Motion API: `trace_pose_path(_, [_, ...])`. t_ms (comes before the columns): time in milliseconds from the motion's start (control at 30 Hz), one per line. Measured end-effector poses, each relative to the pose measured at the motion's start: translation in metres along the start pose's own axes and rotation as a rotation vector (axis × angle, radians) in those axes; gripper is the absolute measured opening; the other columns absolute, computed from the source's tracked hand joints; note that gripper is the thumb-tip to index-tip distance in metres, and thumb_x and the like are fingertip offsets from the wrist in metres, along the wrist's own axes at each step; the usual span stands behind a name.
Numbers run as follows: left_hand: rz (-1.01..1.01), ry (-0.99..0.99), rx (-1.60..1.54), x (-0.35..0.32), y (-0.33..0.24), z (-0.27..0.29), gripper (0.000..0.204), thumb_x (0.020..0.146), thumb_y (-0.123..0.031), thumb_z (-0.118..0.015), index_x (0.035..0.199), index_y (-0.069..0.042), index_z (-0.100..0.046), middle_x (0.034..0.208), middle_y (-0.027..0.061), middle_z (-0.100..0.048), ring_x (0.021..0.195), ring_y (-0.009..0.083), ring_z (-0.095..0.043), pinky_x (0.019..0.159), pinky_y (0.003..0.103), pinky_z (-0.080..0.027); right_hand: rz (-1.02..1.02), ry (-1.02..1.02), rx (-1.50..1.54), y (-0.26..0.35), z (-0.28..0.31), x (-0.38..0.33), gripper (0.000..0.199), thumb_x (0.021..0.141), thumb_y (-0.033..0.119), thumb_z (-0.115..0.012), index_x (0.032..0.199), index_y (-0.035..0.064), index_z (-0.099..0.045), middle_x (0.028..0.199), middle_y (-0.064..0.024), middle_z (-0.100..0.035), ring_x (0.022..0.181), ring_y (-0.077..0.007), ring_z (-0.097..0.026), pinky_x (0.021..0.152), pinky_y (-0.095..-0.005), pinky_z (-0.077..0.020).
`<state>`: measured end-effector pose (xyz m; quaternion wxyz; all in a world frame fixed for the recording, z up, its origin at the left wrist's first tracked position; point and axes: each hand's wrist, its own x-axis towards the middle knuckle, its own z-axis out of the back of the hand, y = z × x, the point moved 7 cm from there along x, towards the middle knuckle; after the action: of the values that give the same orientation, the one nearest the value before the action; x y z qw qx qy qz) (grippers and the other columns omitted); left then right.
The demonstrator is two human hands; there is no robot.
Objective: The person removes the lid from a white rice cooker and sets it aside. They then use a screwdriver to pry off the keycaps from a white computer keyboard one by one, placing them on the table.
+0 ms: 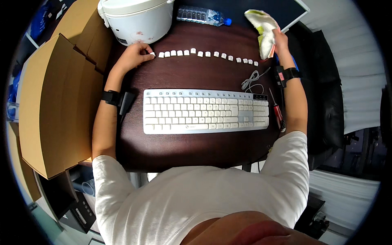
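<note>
My left hand (135, 56) pinches a small white keycap (152, 54) at the left end of a row. Several more white keycaps (208, 54) run in a curved line across the dark brown table. A cloth (263, 29), white with green and reddish patches, hangs from my closed right hand (281, 42) at the far right. Between my forearms lies a white keyboard (188, 112) with a pale blue-grey frame; the top function row shows no white caps. Its grey cable (252, 81) is coiled behind the right end.
A white rice cooker (141, 22) stands at the far left, beside brown cardboard boxes (65, 106). A clear water bottle (202, 15) with a blue cap lies at the back. A red-handled screwdriver (278, 114) rests right of the keyboard. A black chair (324, 94) is at the right.
</note>
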<state>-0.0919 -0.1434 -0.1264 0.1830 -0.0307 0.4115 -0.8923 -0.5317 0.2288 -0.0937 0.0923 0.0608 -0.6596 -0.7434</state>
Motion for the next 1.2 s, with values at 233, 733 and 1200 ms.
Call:
trace_pose_path(233, [0.063,0.025,-0.099,-0.009,-0.008,0.007,0.019,0.089,-0.020,-0.068,0.093,-0.002,-0.064,0.072,-0.0008,-0.059,0.057,0.0076,-0.052,0.047,0.024,-0.042,0.048,0.404,0.183,0.056,0.017,-0.174,0.038,0.100,0.016,-0.047,0.134,-0.0014,-0.049,0.127,-0.0150,-0.059,0.110,-0.0231,-0.062,0.094,-0.0343,-0.0502])
trace_pose_path(733, [-0.116,0.284,-0.573,-0.078,-0.168,-0.094,0.018,0.088,-0.007,-0.067,0.103,0.003,-0.062,0.075,0.0053,-0.066,0.060,0.0090,-0.062,0.056,0.021,-0.052,0.283,0.271,0.067,0.062,-0.048,-0.333,0.029,0.094,0.011,-0.059,0.119,-0.0012,-0.053,0.106,-0.0092,-0.066,0.092,-0.0147,-0.065,0.079,-0.0258,-0.0525])
trace_pose_path(1200, [-0.031,0.115,-0.611,-0.063,-0.109,-0.034,0.016,0.092,-0.011,-0.064,0.103,0.000,-0.061,0.081,0.0035,-0.065,0.064,0.0084,-0.062,0.057,0.021,-0.052,1.396,-0.005,-1.079,0.091,-0.037,-0.080,0.036,0.086,0.011,-0.057,0.121,0.0093,-0.053,0.107,-0.0184,-0.059,0.096,-0.0408,-0.059,0.083,-0.0439,-0.0505])
